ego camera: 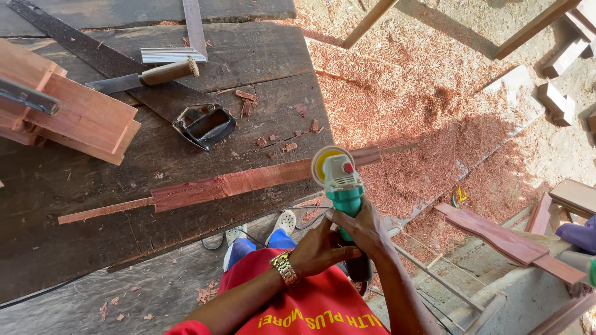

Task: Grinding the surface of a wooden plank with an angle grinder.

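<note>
Holding a green angle grinder [340,180] over the near right edge of the dark tabletop [261,56], the person has both hands wrapped around its body: the right hand [365,228] closed on the handle just behind the head, the left hand [318,249], with a gold watch at the wrist, closed on it from the other side, likely to steady the tool. Its yellow disc sits at a long reddish wood strip [239,183], which lies across the tabletop and juts past the right edge, so the end hangs free above the sawdust-covered floor [434,111]. Farther left lie a hand saw [146,77] with a wooden handle, a metal square [180,53], a small black hand plane [205,126] and a stack of reddish boards [74,111], all well apart from the grinder.
</note>
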